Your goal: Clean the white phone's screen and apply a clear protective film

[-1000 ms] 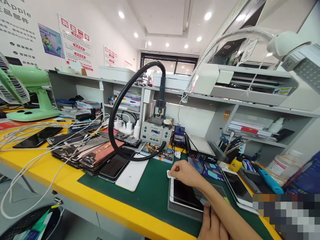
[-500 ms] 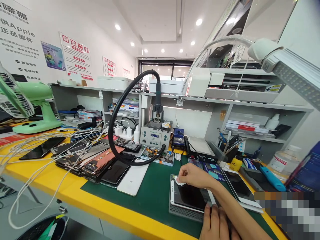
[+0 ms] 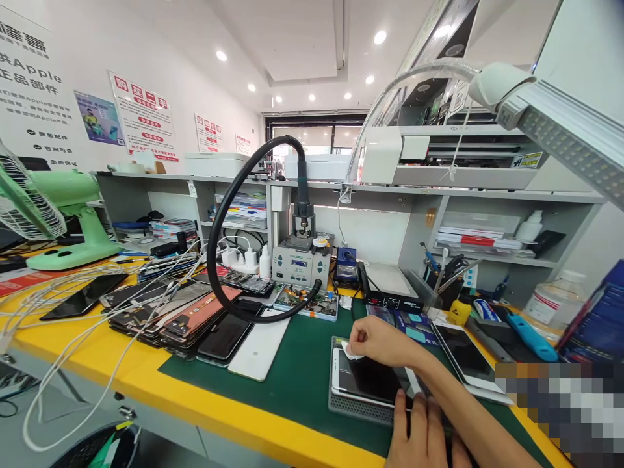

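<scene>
A white-framed smartphone [image 3: 369,379] with a dark screen lies on a grey perforated plate [image 3: 358,407] on the green mat. My right hand [image 3: 383,343] reaches over the phone's far left end, fingers pinched on a small white wipe [image 3: 351,351] pressed against the screen. Nearer to me, my left hand [image 3: 420,429] rests palm down with its fingers stretched out, fingertips at the phone's near right end. Part of that end is covered by the hand and the right forearm.
A white phone [image 3: 260,344] and stacked phone parts [image 3: 146,312] lie to the left. Behind stands a hot-air station [image 3: 299,265] with a looping black hose [image 3: 214,227]. Another white phone [image 3: 465,354] lies at right, near a blue tool [image 3: 531,338]. White cables [image 3: 63,364] hang over the yellow edge.
The view has shifted slightly. My right hand still presses the wipe at about the same end of the phone, and my left hand stays at the near right end.
</scene>
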{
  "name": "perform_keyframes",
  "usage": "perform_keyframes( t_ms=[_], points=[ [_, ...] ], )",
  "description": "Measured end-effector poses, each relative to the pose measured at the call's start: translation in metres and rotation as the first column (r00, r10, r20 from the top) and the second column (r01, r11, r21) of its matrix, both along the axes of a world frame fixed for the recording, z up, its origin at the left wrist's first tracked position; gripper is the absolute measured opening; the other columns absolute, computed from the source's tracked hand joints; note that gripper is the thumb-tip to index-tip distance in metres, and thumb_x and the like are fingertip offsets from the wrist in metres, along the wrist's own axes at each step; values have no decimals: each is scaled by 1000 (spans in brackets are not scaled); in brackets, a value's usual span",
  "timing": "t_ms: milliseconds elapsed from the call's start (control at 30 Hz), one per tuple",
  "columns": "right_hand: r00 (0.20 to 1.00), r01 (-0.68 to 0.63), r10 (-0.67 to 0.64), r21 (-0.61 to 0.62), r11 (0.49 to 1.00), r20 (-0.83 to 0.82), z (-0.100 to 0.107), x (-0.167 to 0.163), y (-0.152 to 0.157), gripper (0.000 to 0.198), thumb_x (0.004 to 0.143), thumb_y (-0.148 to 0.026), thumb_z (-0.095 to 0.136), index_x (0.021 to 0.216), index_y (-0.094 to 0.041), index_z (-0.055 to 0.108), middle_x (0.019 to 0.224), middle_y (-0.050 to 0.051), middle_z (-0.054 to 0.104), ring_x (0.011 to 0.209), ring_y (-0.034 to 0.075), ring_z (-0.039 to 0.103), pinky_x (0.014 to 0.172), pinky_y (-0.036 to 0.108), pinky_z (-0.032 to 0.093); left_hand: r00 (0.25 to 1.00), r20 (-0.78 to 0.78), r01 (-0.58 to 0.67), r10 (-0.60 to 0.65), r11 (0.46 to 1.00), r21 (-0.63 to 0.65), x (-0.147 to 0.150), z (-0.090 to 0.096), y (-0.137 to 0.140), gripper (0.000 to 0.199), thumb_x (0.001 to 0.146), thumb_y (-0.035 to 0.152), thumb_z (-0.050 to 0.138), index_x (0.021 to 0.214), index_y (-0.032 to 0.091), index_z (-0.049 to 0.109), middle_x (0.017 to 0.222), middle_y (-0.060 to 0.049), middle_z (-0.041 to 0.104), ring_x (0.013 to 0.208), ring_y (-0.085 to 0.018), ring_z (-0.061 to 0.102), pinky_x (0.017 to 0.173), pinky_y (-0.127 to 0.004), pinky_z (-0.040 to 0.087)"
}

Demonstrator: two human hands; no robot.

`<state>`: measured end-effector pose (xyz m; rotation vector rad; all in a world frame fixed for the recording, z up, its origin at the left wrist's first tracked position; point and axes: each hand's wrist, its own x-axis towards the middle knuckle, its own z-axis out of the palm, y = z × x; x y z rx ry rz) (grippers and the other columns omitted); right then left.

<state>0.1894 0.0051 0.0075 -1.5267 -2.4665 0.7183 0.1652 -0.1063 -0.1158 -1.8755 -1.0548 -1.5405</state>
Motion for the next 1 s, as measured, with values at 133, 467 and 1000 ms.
perform_keyframes(
  t_ms=[133, 467, 1000],
  points=[
    [1000, 10, -10, 28, 1000, -16, 2, -1, -3, 23, 97, -35, 63, 89, -14, 67, 88, 1, 69, 80, 17, 67, 75, 34, 56, 999, 35, 21, -21, 1000, 3, 4, 1, -4, 23, 83, 23, 55, 87, 20, 77, 99, -5, 78, 92, -27, 71, 84, -45, 60],
    [994, 88, -79, 112, 990, -80, 10, -8, -16, 12, 82, -21, 66, 71, -18, 67, 73, 1, 71, 70, 16, 63, 59, 25, 40, 980, 189, 63, -70, 997, 40, 3, 10, -6, 33, 89, 16, 44, 76, 21, 74, 96, -1, 78, 89, -23, 73, 87, -42, 59],
    [992, 114, -104, 157, 981, -73, 13, -13, -24, 13, 78, -17, 63, 66, -20, 63, 74, 2, 73, 70, 18, 64, 57, 25, 35, 980, 166, 110, -112, 994, 22, 1, 5, -4, 22, 75, 10, 50, 70, 20, 69, 96, -4, 78, 93, -24, 72, 94, -44, 56]
  ],
)
